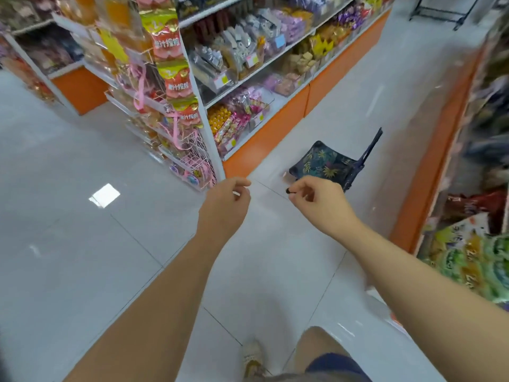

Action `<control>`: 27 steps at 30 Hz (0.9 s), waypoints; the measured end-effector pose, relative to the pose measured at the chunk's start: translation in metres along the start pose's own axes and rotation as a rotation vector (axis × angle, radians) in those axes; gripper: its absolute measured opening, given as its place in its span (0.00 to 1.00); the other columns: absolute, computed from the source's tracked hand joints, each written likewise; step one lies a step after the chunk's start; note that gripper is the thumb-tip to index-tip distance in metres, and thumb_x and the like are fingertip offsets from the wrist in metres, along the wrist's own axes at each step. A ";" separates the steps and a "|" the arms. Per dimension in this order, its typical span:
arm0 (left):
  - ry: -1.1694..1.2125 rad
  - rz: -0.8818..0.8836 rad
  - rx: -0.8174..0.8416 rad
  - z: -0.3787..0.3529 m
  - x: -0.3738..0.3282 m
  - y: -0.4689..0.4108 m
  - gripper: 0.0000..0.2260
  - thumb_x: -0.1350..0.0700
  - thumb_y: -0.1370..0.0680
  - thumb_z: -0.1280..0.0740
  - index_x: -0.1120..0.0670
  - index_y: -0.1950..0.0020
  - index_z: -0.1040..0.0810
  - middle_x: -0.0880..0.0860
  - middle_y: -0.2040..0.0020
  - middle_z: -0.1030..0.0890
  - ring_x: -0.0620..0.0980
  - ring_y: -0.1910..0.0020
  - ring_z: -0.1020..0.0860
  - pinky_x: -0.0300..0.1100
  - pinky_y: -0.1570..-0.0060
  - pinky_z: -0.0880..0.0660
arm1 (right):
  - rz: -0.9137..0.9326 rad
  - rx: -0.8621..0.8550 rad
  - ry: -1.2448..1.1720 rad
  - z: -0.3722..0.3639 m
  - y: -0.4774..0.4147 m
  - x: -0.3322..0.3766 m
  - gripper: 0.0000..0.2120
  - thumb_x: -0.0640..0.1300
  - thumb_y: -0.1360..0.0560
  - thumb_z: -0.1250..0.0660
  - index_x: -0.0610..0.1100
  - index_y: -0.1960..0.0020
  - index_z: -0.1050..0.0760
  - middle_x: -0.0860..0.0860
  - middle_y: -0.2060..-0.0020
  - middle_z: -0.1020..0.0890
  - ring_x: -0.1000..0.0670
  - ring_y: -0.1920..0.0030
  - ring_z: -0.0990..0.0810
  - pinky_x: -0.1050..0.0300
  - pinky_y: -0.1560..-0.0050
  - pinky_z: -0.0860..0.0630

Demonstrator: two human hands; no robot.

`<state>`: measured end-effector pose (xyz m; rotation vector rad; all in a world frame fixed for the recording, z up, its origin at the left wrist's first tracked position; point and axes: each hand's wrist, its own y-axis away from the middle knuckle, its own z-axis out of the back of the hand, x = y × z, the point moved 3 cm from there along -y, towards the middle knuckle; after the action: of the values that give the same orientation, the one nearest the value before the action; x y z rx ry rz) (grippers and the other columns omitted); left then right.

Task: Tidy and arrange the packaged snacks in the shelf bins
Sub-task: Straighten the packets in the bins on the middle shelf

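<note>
Here, in the head view, which is the only one, both arms reach forward over the pale tiled floor [82, 244] of a shop aisle. Neither hand touches any goods.

The left hand [225, 199] hangs with its fingers loosely curled, thumb close to forefinger, and nothing shows in it. The right hand [316, 199] is curled in much the same way. A small dark spot sits at one fingertip, and I cannot tell whether that is a nail or some tiny thing pinched there.

The packaged snacks [223, 125] lie in clear shelf bins [259, 106] on the shelving ahead and to the left. The rows run away from the person, up and rightward in the view, with the bins side by side along them. The lowest near bins lie just beyond the left hand, so that hand is the nearer to them. A second shelf [451, 139] lines the right edge, badly blurred. Its green packets [473, 260] sit close beside the right forearm.

A folding stool [322, 164] with a leafy seat stands in the aisle just past the right hand, between the two shelves. The tidying seems not yet begun, and a reach ahead and to the left would probably come first.
</note>
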<state>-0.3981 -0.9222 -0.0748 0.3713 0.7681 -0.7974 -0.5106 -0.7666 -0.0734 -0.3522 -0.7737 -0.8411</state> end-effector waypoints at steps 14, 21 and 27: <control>0.006 -0.085 0.115 -0.068 -0.067 -0.234 0.09 0.56 0.21 0.38 0.50 0.43 0.23 0.46 0.51 0.21 0.45 0.57 0.23 0.44 0.55 0.24 | 0.029 -0.091 -0.046 0.063 -0.227 -0.044 0.04 0.44 0.25 0.34 0.52 0.55 0.24 0.54 0.60 0.18 0.54 0.62 0.21 0.62 0.57 0.26; -0.008 -0.062 0.031 -0.081 -0.115 -0.349 0.08 0.55 0.21 0.37 0.49 0.43 0.22 0.44 0.52 0.22 0.43 0.55 0.25 0.37 0.54 0.31 | 0.096 -0.058 -0.027 0.114 -0.360 -0.059 0.04 0.42 0.24 0.34 0.48 0.53 0.21 0.60 0.66 0.24 0.60 0.67 0.26 0.74 0.63 0.32; 0.048 -0.022 -0.008 -0.090 -0.120 -0.424 0.06 0.54 0.22 0.38 0.45 0.48 0.24 0.43 0.52 0.22 0.39 0.55 0.25 0.40 0.51 0.28 | 0.120 0.025 -0.062 0.117 -0.437 -0.067 0.04 0.42 0.24 0.34 0.46 0.54 0.21 0.57 0.66 0.24 0.58 0.68 0.27 0.65 0.63 0.29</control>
<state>-0.8150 -1.0891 -0.0551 0.3762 0.8211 -0.8085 -0.9324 -0.9411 -0.0493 -0.4004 -0.8119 -0.7101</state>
